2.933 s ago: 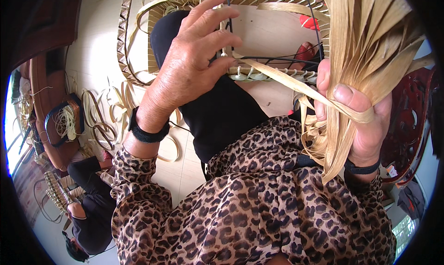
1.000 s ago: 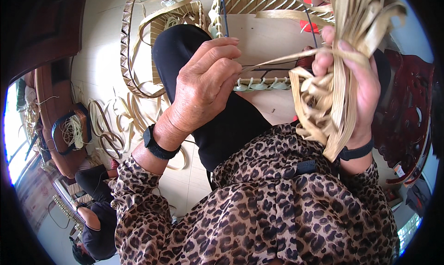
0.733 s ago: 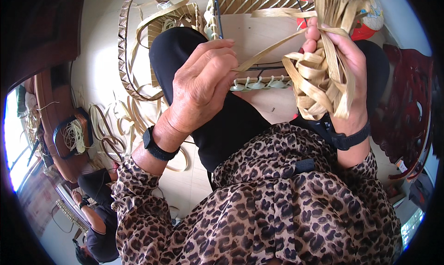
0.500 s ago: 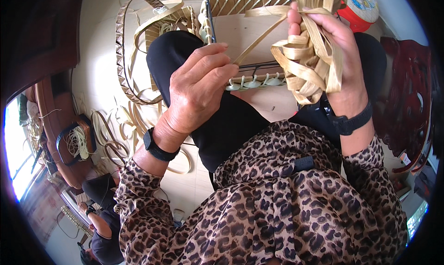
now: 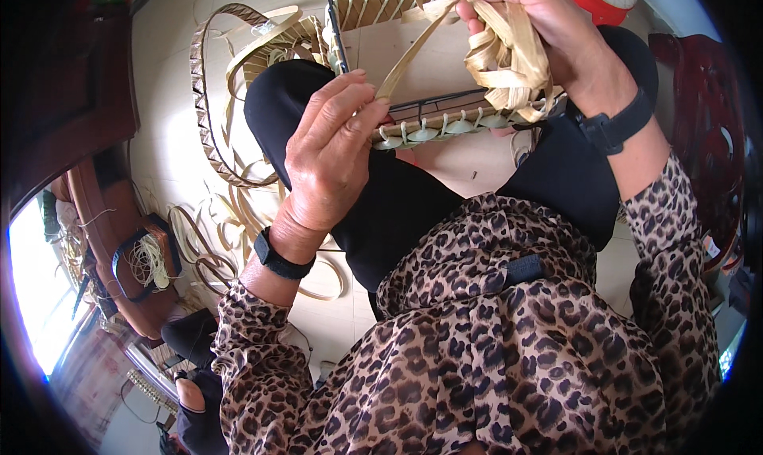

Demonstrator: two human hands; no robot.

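A rectangular basket frame [image 5: 429,129] with dark rods, cord lashings and pale discs along its near side rests across my thighs. My left hand [image 5: 330,149] is closed at the frame's near left corner, its fingertips pinching a flat tan fibre strip [image 5: 408,58]. That strip runs taut up and right to my right hand [image 5: 556,26]. A folded bundle of the same strip [image 5: 513,58] hangs from my right hand, whose fingers are closed around it above the frame's opening. The frame's far right part is hidden behind my right hand and the bundle.
Left of my knee stand a woven hoop [image 5: 199,97] and a basket with loose strips. More coiled strips [image 5: 230,224] lie on the floor. A red tub [image 5: 600,2] is at the far right, near dark carved furniture [image 5: 699,113]. Another person [image 5: 199,399] sits at lower left.
My right hand has moved up and slightly left with the bundle, turning its wrist. My left hand has shifted slightly left, still pinching the strip. The frame sits a little further left in view.
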